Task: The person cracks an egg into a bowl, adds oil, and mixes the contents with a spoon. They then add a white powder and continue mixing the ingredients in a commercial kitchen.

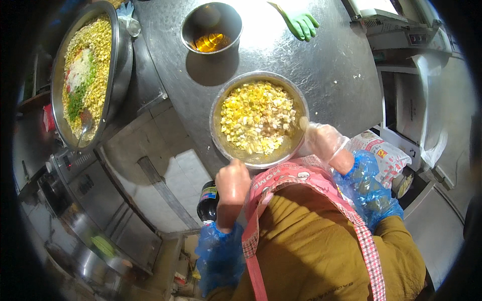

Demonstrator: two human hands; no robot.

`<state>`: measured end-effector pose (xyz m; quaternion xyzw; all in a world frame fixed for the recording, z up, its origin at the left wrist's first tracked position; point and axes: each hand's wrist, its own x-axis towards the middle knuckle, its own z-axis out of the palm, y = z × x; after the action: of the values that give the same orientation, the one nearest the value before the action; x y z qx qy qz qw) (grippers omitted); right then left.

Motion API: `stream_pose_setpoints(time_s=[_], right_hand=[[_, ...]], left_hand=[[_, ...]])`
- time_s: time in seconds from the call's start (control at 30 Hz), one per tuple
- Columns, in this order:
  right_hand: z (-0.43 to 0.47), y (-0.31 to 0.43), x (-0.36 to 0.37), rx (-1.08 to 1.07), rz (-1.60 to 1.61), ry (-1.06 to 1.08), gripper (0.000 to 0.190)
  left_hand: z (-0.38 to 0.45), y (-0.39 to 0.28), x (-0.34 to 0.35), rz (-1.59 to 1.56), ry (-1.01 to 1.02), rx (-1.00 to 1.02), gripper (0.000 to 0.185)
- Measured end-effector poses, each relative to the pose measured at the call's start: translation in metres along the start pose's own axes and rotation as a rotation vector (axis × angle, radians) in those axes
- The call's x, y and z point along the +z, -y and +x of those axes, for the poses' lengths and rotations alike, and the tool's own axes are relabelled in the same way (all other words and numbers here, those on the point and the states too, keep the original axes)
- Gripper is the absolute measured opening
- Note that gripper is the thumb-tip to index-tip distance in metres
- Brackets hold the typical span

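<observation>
In front of me a steel bowl [260, 162] holds diced yellow and white food [258, 116], with a brownish patch at its right. My left hand [233, 180] is closed at the bowl's near left rim; whether it grips the rim is hard to see. At the right rim is my right hand [324, 141] in a clear plastic glove, its fingers curled and blurred, and I cannot tell whether it holds the rim. Blue plastic sleeve covers are on both forearms. A dark bottle [208, 203] with a label stands beside my left wrist.
Beyond the bowl, a steel pot [212, 50] with amber liquid and a green glove [301, 24] rest on the metal table [331, 71]. At left, a large basin [113, 56] holds diced food, chopped greens and a metal spoon [86, 122]. A printed bag [380, 154] lies at right.
</observation>
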<state>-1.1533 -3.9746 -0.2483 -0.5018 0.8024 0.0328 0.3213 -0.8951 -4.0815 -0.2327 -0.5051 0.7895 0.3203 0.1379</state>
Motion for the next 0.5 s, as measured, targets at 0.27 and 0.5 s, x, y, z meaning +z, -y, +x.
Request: stream_pose_setpoints(time_s=[0.27, 0.5], right_hand=[[-0.005, 0.034, -0.003, -0.095, 0.488, -0.083, 0.02], [0.003, 0.019, -0.028, -0.266, 0.438, -0.325, 0.03]], left_hand=[[0.01, -0.015, 0.022, -0.201, -0.189, 0.024, 0.015], [0.011, -0.015, -0.02, 0.028, -0.399, 0.056, 0.011]])
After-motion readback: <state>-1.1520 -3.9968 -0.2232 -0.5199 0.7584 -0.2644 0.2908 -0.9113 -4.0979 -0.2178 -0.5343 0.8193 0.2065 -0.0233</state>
